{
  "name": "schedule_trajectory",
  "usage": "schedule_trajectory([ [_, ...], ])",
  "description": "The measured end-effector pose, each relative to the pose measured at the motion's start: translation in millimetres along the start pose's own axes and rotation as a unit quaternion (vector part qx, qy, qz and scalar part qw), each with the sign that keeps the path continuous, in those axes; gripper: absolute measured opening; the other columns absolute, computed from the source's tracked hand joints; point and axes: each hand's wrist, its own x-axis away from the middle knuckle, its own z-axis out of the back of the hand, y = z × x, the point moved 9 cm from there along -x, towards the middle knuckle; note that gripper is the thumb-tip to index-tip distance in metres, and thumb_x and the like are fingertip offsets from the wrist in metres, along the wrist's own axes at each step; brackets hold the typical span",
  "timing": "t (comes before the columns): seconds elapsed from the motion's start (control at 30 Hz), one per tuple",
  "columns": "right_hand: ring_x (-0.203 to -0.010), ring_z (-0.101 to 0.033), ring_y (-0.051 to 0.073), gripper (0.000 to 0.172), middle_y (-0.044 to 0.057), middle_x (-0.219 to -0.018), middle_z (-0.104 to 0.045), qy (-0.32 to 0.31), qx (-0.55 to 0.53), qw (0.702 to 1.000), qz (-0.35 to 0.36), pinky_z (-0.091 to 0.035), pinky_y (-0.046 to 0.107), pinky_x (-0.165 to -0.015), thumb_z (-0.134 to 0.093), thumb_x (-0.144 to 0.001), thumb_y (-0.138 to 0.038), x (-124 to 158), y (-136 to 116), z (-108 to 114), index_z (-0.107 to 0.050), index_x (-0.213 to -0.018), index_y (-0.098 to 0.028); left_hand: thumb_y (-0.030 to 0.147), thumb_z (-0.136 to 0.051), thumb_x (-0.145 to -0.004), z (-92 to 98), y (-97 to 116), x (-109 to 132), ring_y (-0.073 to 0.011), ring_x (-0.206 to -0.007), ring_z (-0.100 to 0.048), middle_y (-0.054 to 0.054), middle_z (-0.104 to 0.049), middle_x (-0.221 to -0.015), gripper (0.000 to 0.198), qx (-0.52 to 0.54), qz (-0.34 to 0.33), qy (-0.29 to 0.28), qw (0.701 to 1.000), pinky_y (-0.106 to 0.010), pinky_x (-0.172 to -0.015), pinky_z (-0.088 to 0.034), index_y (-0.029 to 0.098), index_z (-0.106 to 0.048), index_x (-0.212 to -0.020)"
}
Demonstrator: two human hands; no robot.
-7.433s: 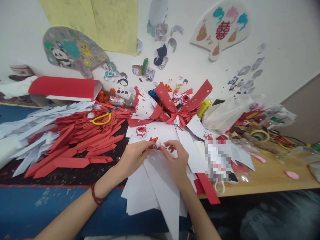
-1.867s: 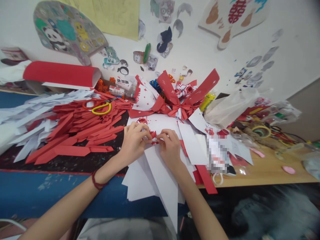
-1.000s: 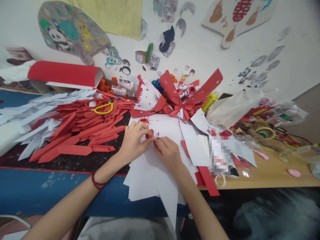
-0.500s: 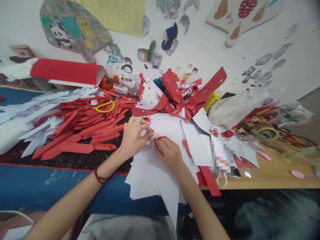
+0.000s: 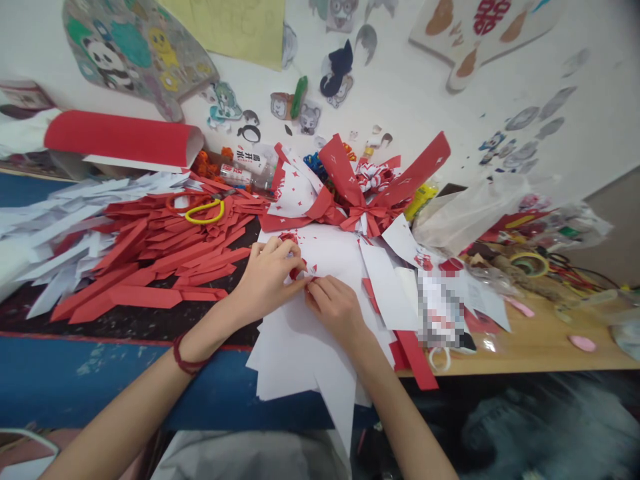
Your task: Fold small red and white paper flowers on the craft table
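Observation:
Over a stack of white paper sheets [image 5: 320, 353], my left hand [image 5: 270, 277] is closed in a pinch on a small red-and-white paper piece [image 5: 299, 271], mostly covered by the fingers. My right hand [image 5: 334, 305] meets it from the right, thumb and fingertips pressed together beside the left thumb at the same piece's lower edge. What lies inside the right fingertips is too small to make out. Just beyond both hands are white paper with red print [image 5: 330, 250] and a bundle of folded red paper [image 5: 367, 217].
Folded red paper strips [image 5: 160, 260] and white strips [image 5: 65, 233] pile up on the left, with yellow-handled scissors [image 5: 205, 212] on top. A red paper roll [image 5: 120, 140] and bottles [image 5: 250, 170] line the wall. Rightward are a plastic bag [image 5: 453, 213] and a tape roll [image 5: 530, 265].
My fingertips have come together; the right hand has closed in against the left thumb. The view has shifted slightly, so the surroundings sit a little further left.

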Motion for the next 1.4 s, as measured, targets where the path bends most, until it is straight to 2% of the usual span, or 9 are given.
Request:
schedule_trajectory([
  [0.2,-0.062,-0.048,0.017,0.025,0.002,-0.064,-0.054,-0.004,0.050,0.998,0.038,-0.037,0.034,-0.056,-0.045,-0.095,-0.010,-0.4,-8.5,-2.3,-0.055,-0.074,-0.021,0.026,-0.059,-0.090,2.8,20.6,-0.8,-0.0270,-0.097,-0.050,-0.007,-0.064,-0.105,0.011,-0.122,-0.050,-0.010,0.991,-0.044,-0.077,-0.030,0.019,-0.066,-0.083],
  [0.37,-0.060,-0.045,0.016,0.030,0.001,-0.062,-0.051,-0.005,0.070,0.996,0.049,-0.034,0.034,-0.055,-0.045,-0.095,-0.010,-1.8,-11.8,-2.3,-0.054,-0.069,-0.022,0.024,-0.053,-0.093,-4.6,23.7,1.0,-0.0277,-0.094,-0.049,-0.010,-0.063,-0.106,0.015,-0.166,-0.057,-0.015,0.984,-0.045,-0.075,-0.030,0.016,-0.064,-0.085],
  [0.57,-0.062,-0.047,0.016,0.026,0.000,-0.062,-0.053,0.018,0.061,0.997,0.048,-0.037,0.032,-0.057,-0.048,-0.094,-0.010,-3.2,-12.9,1.9,-0.053,-0.071,-0.021,0.023,-0.050,-0.095,-4.1,16.0,0.8,-0.0268,-0.096,-0.050,-0.011,-0.063,-0.105,0.018,-0.128,-0.037,-0.027,0.991,-0.043,-0.075,-0.030,0.015,-0.063,-0.086],
  [0.73,-0.060,-0.044,0.014,0.026,-0.001,-0.059,-0.050,0.032,0.077,0.996,0.028,-0.036,0.029,-0.056,-0.052,-0.092,-0.013,-2.6,-9.4,4.5,-0.051,-0.067,-0.020,0.035,-0.057,-0.093,3.3,3.2,0.6,-0.0248,-0.097,-0.049,-0.006,-0.062,-0.107,0.019,-0.049,-0.007,-0.037,0.998,-0.040,-0.076,-0.030,0.020,-0.066,-0.086],
  [0.9,-0.057,-0.042,0.013,0.030,-0.001,-0.058,-0.049,0.031,0.083,0.995,0.049,-0.034,0.030,-0.055,-0.055,-0.090,-0.012,-2.3,-13.4,5.0,-0.049,-0.062,-0.020,0.032,-0.060,-0.091,7.7,15.4,-0.8,-0.0259,-0.098,-0.050,-0.007,-0.063,-0.104,0.015,-0.106,-0.064,-0.033,0.992,-0.043,-0.079,-0.032,0.019,-0.067,-0.085],
  [1.0,-0.058,-0.042,0.014,0.030,-0.001,-0.058,-0.048,0.028,0.091,0.994,0.056,-0.033,0.031,-0.055,-0.057,-0.090,-0.012,-3.2,-15.7,5.4,-0.050,-0.061,-0.019,0.021,-0.053,-0.093,2.2,29.2,0.2,-0.0261,-0.096,-0.050,-0.009,-0.061,-0.102,0.016,-0.181,-0.107,-0.049,0.976,-0.045,-0.080,-0.034,0.016,-0.065,-0.084],
  [1.1,-0.058,-0.041,0.014,0.029,-0.001,-0.057,-0.048,0.021,0.096,0.993,0.057,-0.033,0.031,-0.055,-0.058,-0.089,-0.013,-4.2,-17.4,5.2,-0.051,-0.061,-0.019,0.010,-0.046,-0.093,-4.3,37.1,2.1,-0.0265,-0.099,-0.049,-0.010,-0.059,-0.103,0.020,-0.214,-0.130,-0.059,0.966,-0.045,-0.081,-0.034,0.014,-0.064,-0.084],
  [1.23,-0.057,-0.042,0.014,0.030,-0.001,-0.057,-0.048,0.029,0.091,0.994,0.052,-0.034,0.030,-0.054,-0.057,-0.089,-0.012,-4.5,-17.6,6.6,-0.050,-0.061,-0.020,0.013,-0.048,-0.093,0.2,22.3,-1.0,-0.0254,-0.094,-0.050,-0.010,-0.061,-0.103,0.020,-0.154,-0.076,-0.036,0.985,-0.044,-0.078,-0.033,0.014,-0.064,-0.081],
  [1.4,-0.057,-0.042,0.014,0.029,-0.002,-0.057,-0.048,0.043,0.074,0.996,0.028,-0.035,0.030,-0.054,-0.054,-0.090,-0.012,-3.4,-11.3,8.9,-0.048,-0.063,-0.021,0.035,-0.058,-0.092,1.3,-12.9,-3.8,-0.0221,-0.097,-0.050,-0.002,-0.063,-0.105,0.019,0.056,0.004,-0.057,0.997,-0.037,-0.075,-0.030,0.024,-0.070,-0.084],
])
